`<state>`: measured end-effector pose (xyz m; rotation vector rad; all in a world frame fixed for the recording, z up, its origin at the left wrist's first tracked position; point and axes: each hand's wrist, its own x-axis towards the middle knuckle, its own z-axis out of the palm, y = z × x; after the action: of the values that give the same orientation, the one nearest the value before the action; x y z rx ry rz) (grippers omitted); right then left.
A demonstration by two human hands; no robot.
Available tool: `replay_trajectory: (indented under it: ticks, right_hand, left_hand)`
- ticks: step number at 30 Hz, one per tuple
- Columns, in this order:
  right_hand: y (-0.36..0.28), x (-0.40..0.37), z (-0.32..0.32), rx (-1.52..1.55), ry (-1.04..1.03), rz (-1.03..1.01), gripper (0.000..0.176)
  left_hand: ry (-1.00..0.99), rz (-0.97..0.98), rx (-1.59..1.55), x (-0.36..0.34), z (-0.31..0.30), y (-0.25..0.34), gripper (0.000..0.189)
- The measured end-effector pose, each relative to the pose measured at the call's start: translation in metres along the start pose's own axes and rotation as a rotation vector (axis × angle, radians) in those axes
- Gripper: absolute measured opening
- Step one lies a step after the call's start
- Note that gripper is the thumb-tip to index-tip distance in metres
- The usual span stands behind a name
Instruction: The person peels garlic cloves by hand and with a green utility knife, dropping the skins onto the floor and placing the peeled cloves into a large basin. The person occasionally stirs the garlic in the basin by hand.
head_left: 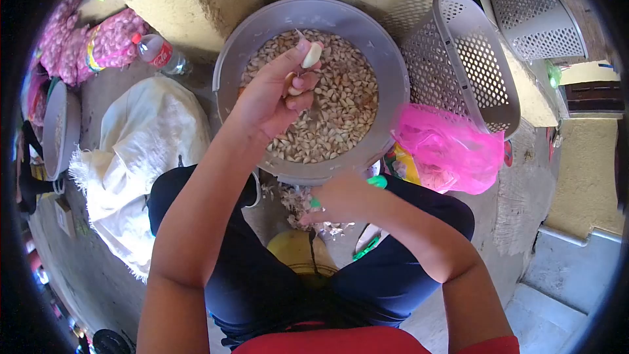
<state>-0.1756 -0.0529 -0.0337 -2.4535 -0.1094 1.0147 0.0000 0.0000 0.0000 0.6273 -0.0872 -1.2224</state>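
Observation:
My left hand (278, 95) is raised over a large grey basin (229, 59) full of peeled garlic cloves (341, 108). Its fingertips pinch one pale garlic clove (312, 54) above the pile. My right hand (341, 200) is low, just in front of the basin's near rim, closed around a green-handled tool (377, 181) whose blade is hidden. Garlic skins (295, 200) lie on the ground under that hand.
A grey perforated basket (472, 59) lies tipped to the right of the basin, a second basket (540, 16) behind it. A pink mesh bag (452, 151) sits at the right, a white sack (141, 151) at the left, with a plastic bottle (160, 52) and pink garlic bags (108, 39) beyond.

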Motion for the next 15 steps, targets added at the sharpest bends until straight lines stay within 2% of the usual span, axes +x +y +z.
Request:
replay_trajectory:
  ticks: [2, 5, 8, 11, 15]
  right_hand:
    - [-0.001, 0.010, 0.023, 0.053, -0.060, 0.010, 0.052]
    - [-0.006, 0.024, 0.038, -0.021, -0.048, -0.027, 0.051]
    - [-0.002, 0.027, 0.035, -0.110, -0.126, -0.071, 0.049]
    - [-0.004, 0.024, 0.021, -0.047, 0.012, -0.115, 0.049]
    - [-0.007, 0.019, 0.001, 0.018, -0.096, 0.005, 0.055]
  left_hand:
    - [0.016, -0.003, 0.002, -0.001, 0.003, 0.001, 0.026]
    - [0.021, -0.002, 0.081, -0.001, 0.000, 0.004, 0.027]
    - [0.029, 0.002, 0.150, -0.001, 0.000, 0.001, 0.029]
    - [0.067, 0.020, 0.209, -0.002, 0.001, 0.000, 0.031]
    - [0.050, 0.019, 0.218, -0.003, 0.000, 0.001, 0.032]
